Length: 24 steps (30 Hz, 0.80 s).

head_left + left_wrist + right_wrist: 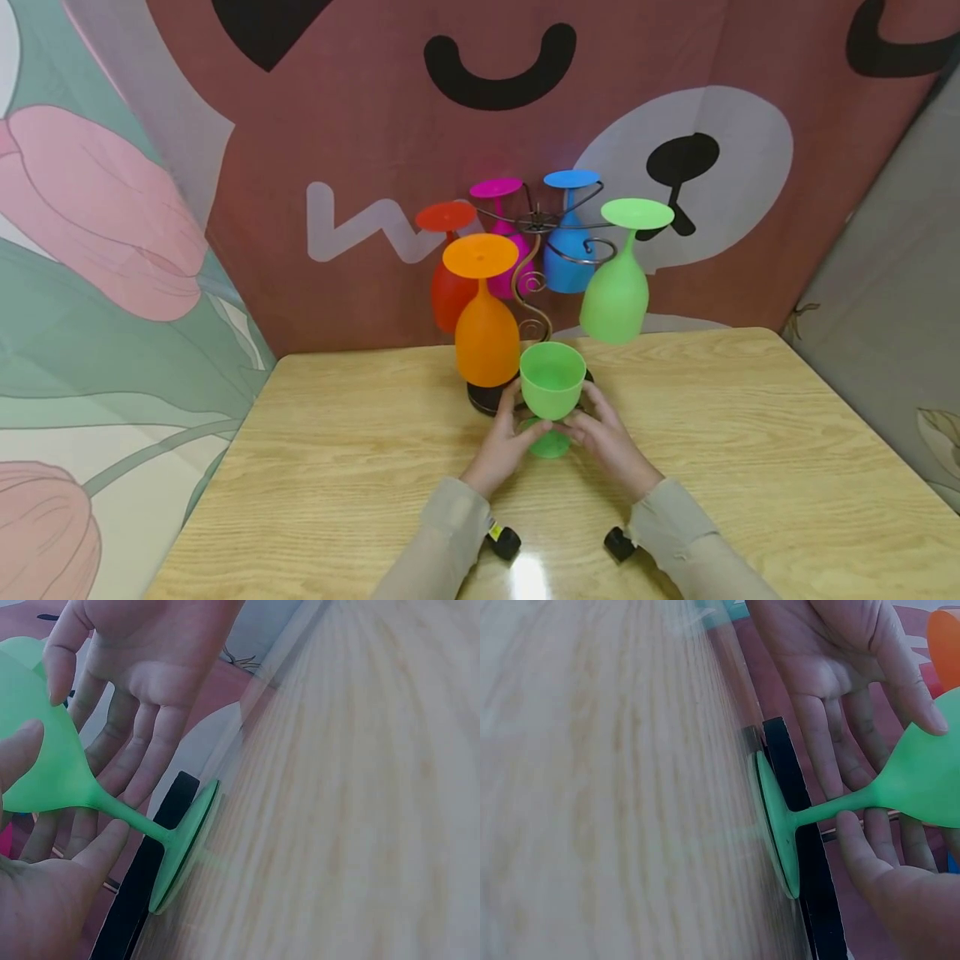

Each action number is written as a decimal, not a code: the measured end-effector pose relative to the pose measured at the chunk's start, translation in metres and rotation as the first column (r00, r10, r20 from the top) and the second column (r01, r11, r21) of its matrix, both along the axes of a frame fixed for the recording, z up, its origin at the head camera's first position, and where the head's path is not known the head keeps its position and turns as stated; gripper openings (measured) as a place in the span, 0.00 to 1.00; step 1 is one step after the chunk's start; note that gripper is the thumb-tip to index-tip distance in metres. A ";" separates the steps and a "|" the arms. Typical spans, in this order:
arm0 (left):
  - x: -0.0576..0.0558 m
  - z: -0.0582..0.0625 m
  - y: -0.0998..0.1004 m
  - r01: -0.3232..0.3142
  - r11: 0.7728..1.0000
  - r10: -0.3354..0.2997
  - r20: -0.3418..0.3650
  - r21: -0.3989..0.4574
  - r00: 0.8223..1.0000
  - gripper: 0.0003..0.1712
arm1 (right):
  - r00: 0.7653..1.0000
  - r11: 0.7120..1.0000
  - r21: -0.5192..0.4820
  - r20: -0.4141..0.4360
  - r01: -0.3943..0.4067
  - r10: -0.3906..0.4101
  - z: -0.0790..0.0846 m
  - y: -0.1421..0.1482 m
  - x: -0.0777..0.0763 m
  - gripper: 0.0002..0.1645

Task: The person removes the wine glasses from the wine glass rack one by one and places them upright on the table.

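A light green goblet is upright in front of the rack, between my two hands. Its round foot is at the tabletop; whether it bears on the wood I cannot tell. My left hand holds the goblet from the left, thumb at the lower bowl and fingers reaching round behind. From the right, my right hand holds it the same way. Both hands' lower fingers are close to the stem. In the head view the hands partly hide the stem.
Behind stands a curled metal rack with a black base. Upside-down goblets hang on it: orange, red, magenta, blue and green. A patterned cloth backs the wooden table.
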<state>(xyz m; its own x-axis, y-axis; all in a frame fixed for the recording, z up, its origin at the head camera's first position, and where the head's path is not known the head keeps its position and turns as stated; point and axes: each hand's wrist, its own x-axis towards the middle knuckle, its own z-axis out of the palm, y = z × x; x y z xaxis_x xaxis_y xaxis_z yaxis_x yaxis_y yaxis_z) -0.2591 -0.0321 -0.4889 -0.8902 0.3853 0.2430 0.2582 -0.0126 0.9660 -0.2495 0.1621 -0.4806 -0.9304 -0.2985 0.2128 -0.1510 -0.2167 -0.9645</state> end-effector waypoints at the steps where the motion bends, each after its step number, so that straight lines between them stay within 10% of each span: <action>1: 0.000 0.000 0.000 0.001 1.000 -0.001 0.001 0.002 1.000 0.43 | 1.000 1.000 0.003 0.001 0.000 0.000 0.000 0.000 0.000 0.34; 24: -0.002 0.001 -0.005 0.010 0.995 -0.013 0.028 0.096 1.000 0.43 | 0.998 0.997 0.048 0.037 0.053 -0.055 0.006 0.001 0.002 0.37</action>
<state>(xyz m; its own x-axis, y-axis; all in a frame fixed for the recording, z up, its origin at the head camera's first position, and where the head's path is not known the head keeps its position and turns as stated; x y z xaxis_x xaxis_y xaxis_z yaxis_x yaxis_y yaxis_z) -0.2612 -0.0369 -0.4880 -0.8929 0.3718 0.2538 0.2299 -0.1082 0.9672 -0.2473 0.1626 -0.4745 -0.9526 -0.2566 0.1635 -0.1240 -0.1635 -0.9787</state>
